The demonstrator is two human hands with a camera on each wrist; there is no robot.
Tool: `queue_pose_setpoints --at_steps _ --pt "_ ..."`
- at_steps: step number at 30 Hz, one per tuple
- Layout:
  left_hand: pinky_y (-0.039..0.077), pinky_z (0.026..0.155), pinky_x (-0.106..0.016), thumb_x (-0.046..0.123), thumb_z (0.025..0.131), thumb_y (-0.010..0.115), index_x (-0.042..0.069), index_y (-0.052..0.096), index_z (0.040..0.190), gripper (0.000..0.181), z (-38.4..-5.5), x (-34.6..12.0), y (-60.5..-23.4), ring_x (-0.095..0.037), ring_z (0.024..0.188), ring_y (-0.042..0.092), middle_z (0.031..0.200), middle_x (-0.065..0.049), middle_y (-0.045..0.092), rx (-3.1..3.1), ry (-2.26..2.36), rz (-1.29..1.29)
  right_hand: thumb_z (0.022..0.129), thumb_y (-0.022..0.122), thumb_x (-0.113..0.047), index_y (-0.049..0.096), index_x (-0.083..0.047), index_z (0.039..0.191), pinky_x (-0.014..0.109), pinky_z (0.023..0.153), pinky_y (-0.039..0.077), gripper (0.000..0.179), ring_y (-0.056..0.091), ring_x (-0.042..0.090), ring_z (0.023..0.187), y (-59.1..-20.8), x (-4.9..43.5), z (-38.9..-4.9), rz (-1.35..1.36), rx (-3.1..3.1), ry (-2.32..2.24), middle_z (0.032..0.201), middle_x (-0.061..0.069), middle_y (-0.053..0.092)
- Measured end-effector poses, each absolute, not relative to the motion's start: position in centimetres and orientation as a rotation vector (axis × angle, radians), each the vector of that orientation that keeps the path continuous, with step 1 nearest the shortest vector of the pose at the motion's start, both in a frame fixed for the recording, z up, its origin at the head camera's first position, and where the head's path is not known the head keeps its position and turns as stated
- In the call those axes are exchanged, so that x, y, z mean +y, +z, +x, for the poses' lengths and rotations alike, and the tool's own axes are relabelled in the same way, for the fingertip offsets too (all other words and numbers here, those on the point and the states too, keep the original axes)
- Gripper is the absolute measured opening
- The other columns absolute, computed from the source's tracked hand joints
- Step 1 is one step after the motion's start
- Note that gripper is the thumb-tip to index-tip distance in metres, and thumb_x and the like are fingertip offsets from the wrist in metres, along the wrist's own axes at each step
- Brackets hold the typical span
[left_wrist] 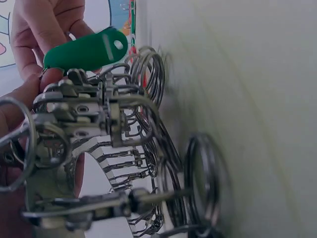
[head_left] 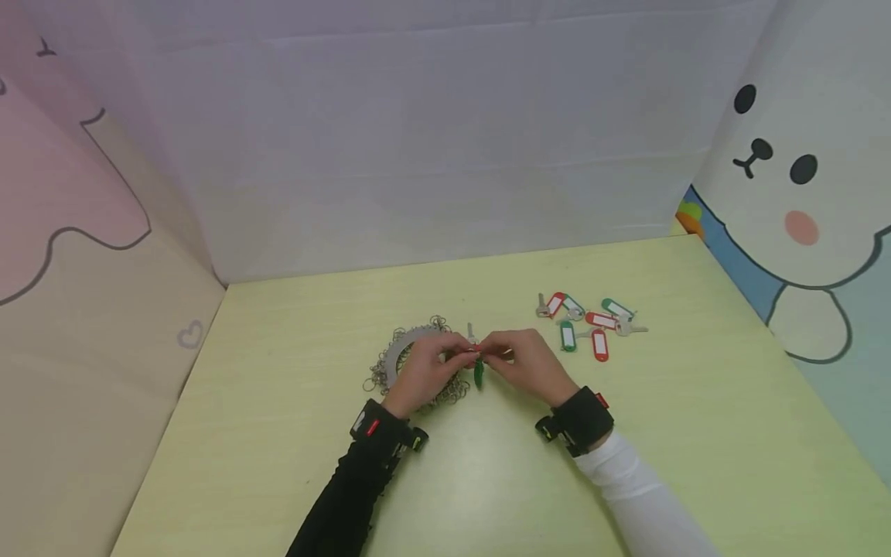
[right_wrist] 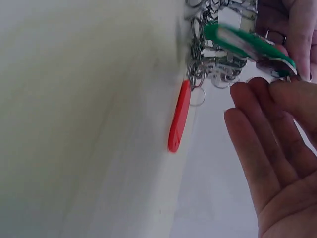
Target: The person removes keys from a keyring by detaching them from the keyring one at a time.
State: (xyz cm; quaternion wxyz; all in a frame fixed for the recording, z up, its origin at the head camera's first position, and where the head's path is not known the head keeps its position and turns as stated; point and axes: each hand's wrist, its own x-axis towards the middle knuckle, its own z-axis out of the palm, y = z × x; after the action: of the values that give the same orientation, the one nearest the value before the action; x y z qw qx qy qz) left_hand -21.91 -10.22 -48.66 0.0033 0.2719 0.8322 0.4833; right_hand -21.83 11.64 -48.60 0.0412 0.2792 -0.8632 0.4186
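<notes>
In the head view, my left hand (head_left: 435, 363) and right hand (head_left: 522, 360) meet fingertip to fingertip over the table. Between them hangs a green key tag (head_left: 478, 374). Its ring end sits at the pinching fingertips of both hands, as the green tag (right_wrist: 247, 43) in the right wrist view shows. The other right fingers (right_wrist: 250, 144) are loosely bent, apart from the tag. Beneath my left hand lies a grey ring-shaped holder (head_left: 411, 336) strung with many metal clips and split rings (left_wrist: 148, 74). A key (head_left: 470, 331) and a red tag (right_wrist: 179, 116) lie close to the fingertips.
Several red and green key tags (head_left: 600, 345) with keys (head_left: 624, 326) lie on the pale yellow table (head_left: 278, 464) to the right of my hands. White cloth (head_left: 445, 155) hangs behind the table. Printed cloth (head_left: 800, 255) stands at the right side.
</notes>
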Motion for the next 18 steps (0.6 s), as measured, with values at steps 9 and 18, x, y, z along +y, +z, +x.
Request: queue_pose_setpoints --at_steps 9,18 --pt "0.054 0.073 -0.027 0.021 0.101 0.069 0.021 0.078 0.104 0.01 -21.78 -10.6 -48.58 -0.008 0.085 0.068 0.097 0.008 0.076 2.684 1.494 0.902 0.098 0.072 -0.01 0.08 -0.01 0.115 0.03 0.079 0.061 0.019 0.076 0.019 0.096 -48.18 11.34 -21.45 0.824 -2.615 1.455 0.108 0.005 0.08" --pt "0.054 0.072 -0.029 0.018 0.099 0.073 0.017 0.078 0.109 0.012 -21.97 -10.69 -48.82 -0.012 0.083 0.067 0.099 0.004 0.076 2.638 1.485 0.974 0.091 0.076 -0.004 0.083 -0.01 0.098 0.029 0.073 0.062 0.012 0.078 0.015 0.081 -48.55 10.75 -21.32 0.751 -2.442 1.301 0.092 0.003 0.081"
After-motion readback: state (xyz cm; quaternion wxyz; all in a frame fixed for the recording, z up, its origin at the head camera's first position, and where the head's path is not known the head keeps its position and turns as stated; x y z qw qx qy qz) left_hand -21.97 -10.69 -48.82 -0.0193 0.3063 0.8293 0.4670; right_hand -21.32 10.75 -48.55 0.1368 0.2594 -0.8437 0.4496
